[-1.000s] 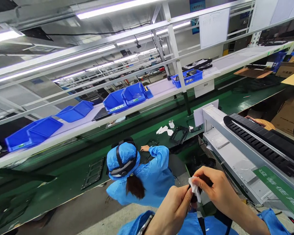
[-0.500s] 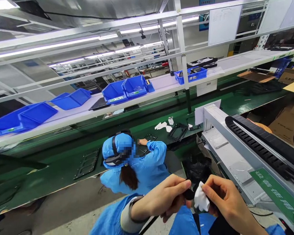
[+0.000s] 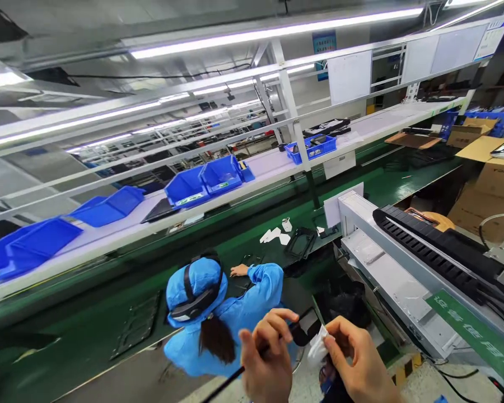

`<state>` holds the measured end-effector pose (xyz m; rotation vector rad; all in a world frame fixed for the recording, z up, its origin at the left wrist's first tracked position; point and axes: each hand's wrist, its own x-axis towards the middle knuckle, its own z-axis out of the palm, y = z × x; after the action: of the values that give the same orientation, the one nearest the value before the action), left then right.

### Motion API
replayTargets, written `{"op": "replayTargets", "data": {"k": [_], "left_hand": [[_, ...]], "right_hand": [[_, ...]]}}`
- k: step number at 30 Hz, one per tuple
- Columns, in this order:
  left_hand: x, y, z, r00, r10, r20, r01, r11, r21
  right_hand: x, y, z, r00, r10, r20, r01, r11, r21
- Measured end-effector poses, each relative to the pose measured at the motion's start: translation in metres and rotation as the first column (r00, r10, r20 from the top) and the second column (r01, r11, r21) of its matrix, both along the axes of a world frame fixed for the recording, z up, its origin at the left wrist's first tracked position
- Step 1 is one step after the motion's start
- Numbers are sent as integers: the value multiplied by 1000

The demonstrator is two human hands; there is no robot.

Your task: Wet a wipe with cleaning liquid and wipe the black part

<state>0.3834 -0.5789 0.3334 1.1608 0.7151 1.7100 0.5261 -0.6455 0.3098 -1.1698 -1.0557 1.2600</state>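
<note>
My left hand (image 3: 266,364) pinches a thin black strip-like part (image 3: 297,331) whose long end runs down to the lower left. Beside it, my right hand (image 3: 359,366) grips a small crumpled white wipe (image 3: 318,348) that touches the dark end of that part. Both hands are low in the view, above the floor and in front of a co-worker. What the dark end of the part is cannot be made out.
A co-worker in a blue coat and cap (image 3: 218,313) sits at the green conveyor (image 3: 109,291), a hand on the belt. Black frames (image 3: 301,242) and white scraps lie there. Blue bins (image 3: 201,182) line the shelf. A grey machine with a black cable chain (image 3: 428,252) stands right.
My hands have dropped lower in the view and shifted left. The left hand now shows its back, fingers raised around the black part. The wipe stays against the part.
</note>
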Motion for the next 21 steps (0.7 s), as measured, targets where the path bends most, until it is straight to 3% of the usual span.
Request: {"op": "replayTargets", "data": {"k": [3,5,8,10,13,16,19,21], "left_hand": [[9,5,26,960,118,254,-90,989,-119],[13,2,37,935,120,333,-59,980,-189],[13,-8,41,918,-38,395,114,978,-172],[9,-14,40,895,-164,414,227,968,-108],[1,-16,39,882,-201,426,254,965,-71],[-10,-10,44,898,14,439,102,966,-240],[-22,1,55,854,290,432,-72,888,-454],[-30,6,63,811,401,425,-120,826,-550]], "right_hand": [[-18,-9,-9,980,76,-185,-77,997,-3],[-25,-13,-11,956,58,-287,-81,994,-68],[-30,-12,-11,943,-9,-333,-57,981,-187],[-32,-6,-11,945,-32,-325,-33,981,-191],[-40,2,-11,955,-41,-294,0,990,-138],[-52,-2,-11,956,6,-295,-51,988,-147],[-64,-14,-11,953,47,-298,-111,973,-203],[-70,-22,-8,955,37,-295,-113,962,-247]]}}
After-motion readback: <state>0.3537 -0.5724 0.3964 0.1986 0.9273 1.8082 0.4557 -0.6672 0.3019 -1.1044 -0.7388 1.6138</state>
